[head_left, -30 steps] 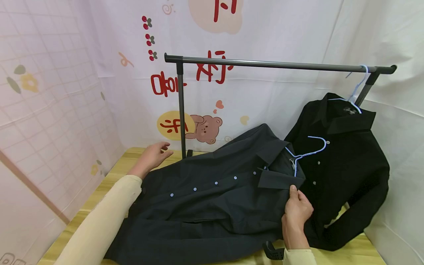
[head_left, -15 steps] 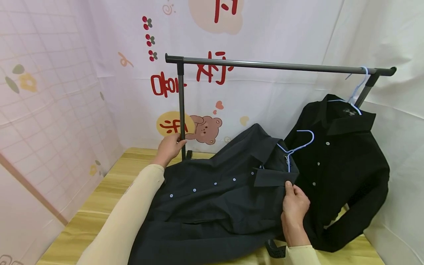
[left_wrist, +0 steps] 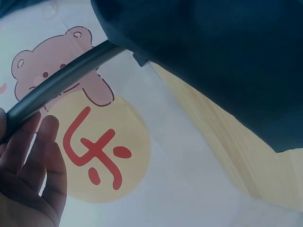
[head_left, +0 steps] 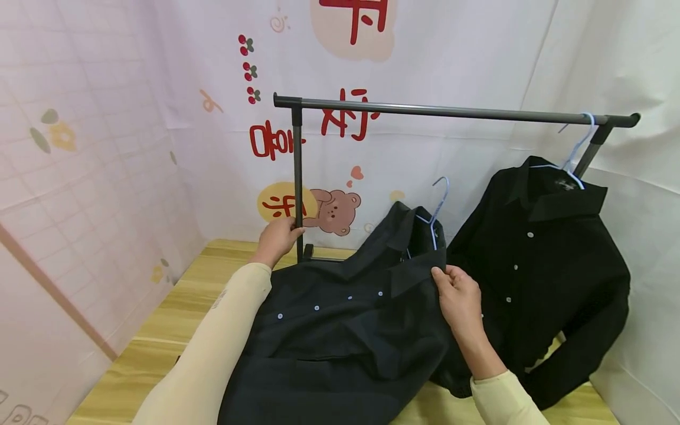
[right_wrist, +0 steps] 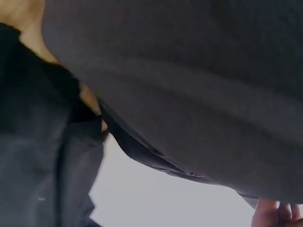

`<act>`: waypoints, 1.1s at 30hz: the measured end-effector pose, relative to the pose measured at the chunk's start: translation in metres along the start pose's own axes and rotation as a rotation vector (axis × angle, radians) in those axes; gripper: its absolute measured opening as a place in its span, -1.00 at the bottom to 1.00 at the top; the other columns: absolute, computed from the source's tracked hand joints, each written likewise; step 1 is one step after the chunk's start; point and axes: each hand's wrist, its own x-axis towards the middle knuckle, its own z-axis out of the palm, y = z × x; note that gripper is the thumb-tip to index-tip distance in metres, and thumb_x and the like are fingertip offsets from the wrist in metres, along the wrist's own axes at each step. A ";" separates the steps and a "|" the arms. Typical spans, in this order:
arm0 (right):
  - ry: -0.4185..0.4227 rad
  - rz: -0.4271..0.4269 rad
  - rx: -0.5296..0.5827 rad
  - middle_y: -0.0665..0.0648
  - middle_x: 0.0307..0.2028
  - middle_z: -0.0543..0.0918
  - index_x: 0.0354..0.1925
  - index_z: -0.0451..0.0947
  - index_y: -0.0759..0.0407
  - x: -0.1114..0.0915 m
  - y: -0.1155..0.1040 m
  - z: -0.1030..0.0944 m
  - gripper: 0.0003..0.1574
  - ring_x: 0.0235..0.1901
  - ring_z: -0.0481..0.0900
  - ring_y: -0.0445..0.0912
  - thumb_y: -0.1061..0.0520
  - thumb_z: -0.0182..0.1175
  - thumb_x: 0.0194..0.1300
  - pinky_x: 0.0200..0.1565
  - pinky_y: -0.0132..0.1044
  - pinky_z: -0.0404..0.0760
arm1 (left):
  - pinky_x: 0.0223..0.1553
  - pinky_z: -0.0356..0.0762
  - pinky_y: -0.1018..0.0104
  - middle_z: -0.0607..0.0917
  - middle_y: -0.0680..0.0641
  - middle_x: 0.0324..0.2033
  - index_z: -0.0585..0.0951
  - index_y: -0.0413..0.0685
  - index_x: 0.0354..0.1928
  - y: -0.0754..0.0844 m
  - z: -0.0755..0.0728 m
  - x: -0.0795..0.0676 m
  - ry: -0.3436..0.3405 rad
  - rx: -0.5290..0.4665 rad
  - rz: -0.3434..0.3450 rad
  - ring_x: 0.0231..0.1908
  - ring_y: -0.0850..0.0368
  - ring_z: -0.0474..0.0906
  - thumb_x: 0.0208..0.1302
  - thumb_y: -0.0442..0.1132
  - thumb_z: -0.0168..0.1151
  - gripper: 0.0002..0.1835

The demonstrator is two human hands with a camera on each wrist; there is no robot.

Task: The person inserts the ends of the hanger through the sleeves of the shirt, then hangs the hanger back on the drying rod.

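Note:
A black button-up shirt (head_left: 340, 336) on a light-blue wire hanger (head_left: 440, 206) slants up from the table, collar end raised, hook upward below the bar. My right hand (head_left: 462, 298) pinches it by the shoulder near the collar, thumb on the front; in the right wrist view, cloth (right_wrist: 180, 90) fills most of the picture and only fingertips show. My left hand (head_left: 277, 241) grips the left upright of a dark metal clothes rack (head_left: 298, 171). The left wrist view shows fingers (left_wrist: 57, 156) around that pole (left_wrist: 61, 82), with shirt cloth (left_wrist: 213, 61) hanging beside it.
A second black shirt (head_left: 558, 260) hangs from the right end of the rack's bar (head_left: 451, 111) on another light-blue hanger (head_left: 579, 141). Wooden tabletop (head_left: 175, 313) shows at the left. A printed white curtain (head_left: 457, 53) stands close behind the rack.
My left hand moved from over the shirt's lower end to the rack's upright and took hold. My right hand raised the collar end leftward; the hanger's hook swung from pointing right to pointing up.

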 end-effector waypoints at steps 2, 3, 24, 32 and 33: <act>0.016 -0.048 -0.018 0.08 -0.52 0.60 -0.06 0.63 0.22 -0.001 -0.013 0.002 -0.47 -0.41 0.52 -0.09 -0.20 0.04 0.50 -0.40 -0.33 0.46 | -0.30 0.46 0.12 0.70 -0.16 -0.26 0.64 -0.21 -0.12 0.000 -0.001 0.000 -0.012 -0.001 -0.008 -0.36 -0.04 0.53 0.49 -0.11 0.12 -0.72; 0.024 -0.075 -0.019 0.08 -0.52 0.61 -0.07 0.64 0.23 -0.001 -0.021 0.003 -0.48 -0.40 0.52 -0.08 -0.19 0.05 0.50 -0.40 -0.33 0.45 | -0.29 0.46 0.12 0.70 -0.16 -0.26 0.64 -0.21 -0.12 0.000 -0.002 -0.001 -0.016 -0.001 -0.012 -0.36 -0.04 0.53 0.49 -0.10 0.12 -0.72; -0.001 -0.355 0.005 0.13 -0.64 0.49 -0.19 0.67 0.22 0.026 -0.165 0.016 -0.64 -0.57 0.48 -0.05 -0.01 0.09 0.51 -0.55 -0.27 0.40 | -0.16 0.50 0.02 0.70 -0.17 -0.25 0.64 -0.21 -0.09 -0.004 -0.003 0.005 -0.036 0.018 -0.043 -0.26 -0.10 0.55 0.48 -0.12 0.14 -0.73; -0.004 -0.390 -0.028 0.16 -0.66 0.38 -0.30 0.64 0.21 0.038 -0.194 0.038 -0.64 -0.62 0.40 0.03 0.00 0.08 0.52 -0.60 -0.20 0.29 | -0.02 0.50 -0.03 0.69 -0.17 -0.24 0.63 -0.22 -0.12 -0.003 -0.002 0.006 -0.035 0.023 -0.035 -0.18 -0.12 0.57 0.47 -0.13 0.14 -0.74; -0.003 -0.392 -0.034 0.16 -0.65 0.40 -0.30 0.64 0.21 0.038 -0.197 0.042 -0.64 -0.59 0.42 0.02 0.00 0.09 0.51 -0.58 -0.20 0.31 | 0.00 0.49 -0.04 0.69 -0.18 -0.24 0.62 -0.22 -0.12 -0.002 -0.002 0.006 -0.037 0.026 -0.035 -0.18 -0.12 0.58 0.47 -0.13 0.14 -0.74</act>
